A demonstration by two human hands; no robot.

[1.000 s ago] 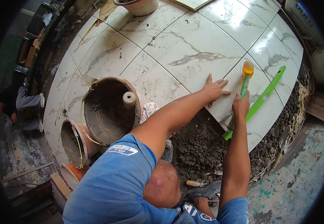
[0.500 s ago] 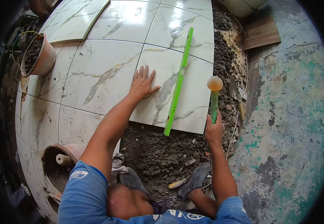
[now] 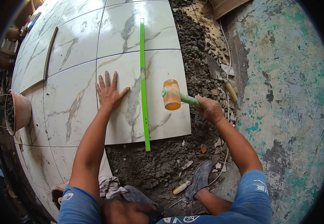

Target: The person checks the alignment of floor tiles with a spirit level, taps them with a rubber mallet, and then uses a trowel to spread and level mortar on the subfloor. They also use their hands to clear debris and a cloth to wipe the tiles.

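Observation:
My left hand (image 3: 109, 92) lies flat with fingers spread on a white marble-pattern tile (image 3: 169, 123), the last one of the laid floor. A long green spirit level (image 3: 143, 89) rests across that tile just right of my left hand. My right hand (image 3: 210, 109) grips the green handle of a rubber mallet, whose orange head (image 3: 171, 95) hovers over the tile's right part, right of the level.
Dark mortar bed (image 3: 158, 164) lies below and right of the tile. A bucket of mortar (image 3: 16, 112) stands at the left. A cord (image 3: 227, 112) and a small tool (image 3: 232, 92) lie on the rubble strip. Bare painted concrete (image 3: 288, 93) spreads to the right. My shoe (image 3: 199, 178) rests on the mortar.
The view has swung, so the tile and level now run more upright. My right hand has brought the mallet from beside the tile's edge to over the tile. My left hand stays flat.

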